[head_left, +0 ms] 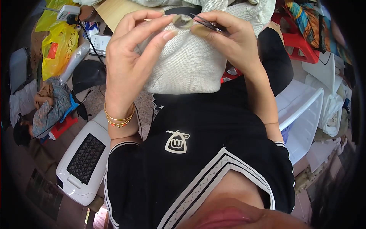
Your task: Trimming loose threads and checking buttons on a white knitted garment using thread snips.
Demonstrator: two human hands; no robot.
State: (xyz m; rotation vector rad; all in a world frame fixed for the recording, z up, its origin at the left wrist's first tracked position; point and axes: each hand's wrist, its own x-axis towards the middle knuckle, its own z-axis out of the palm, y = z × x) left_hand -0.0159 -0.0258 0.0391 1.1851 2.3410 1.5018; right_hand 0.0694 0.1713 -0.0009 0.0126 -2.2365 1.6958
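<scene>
Both hands pinch at a round button on a cream knitted garment held up over the lap.

Nearest the camera, the left hand (127, 57) comes up from the lower left, its thumb and forefinger closed lightly on the left edge of the button (183, 21), other fingers loosely curled. The right hand (228, 36) meets it from the right, fingertips shut on a thin dark tool (207, 23), perhaps small scissors; I cannot tell which. Its long axis runs right to left, tip aimed at the button, which lies just beside it. The left hand is the nearer to the button. The knitted garment (187, 65) hangs below both hands. Farther off, a white appliance (82, 164) stands on the floor to the left, yellow plastic bags (57, 49) beyond it holding contents I cannot make out, and a red stool (301, 44) to the right.
</scene>
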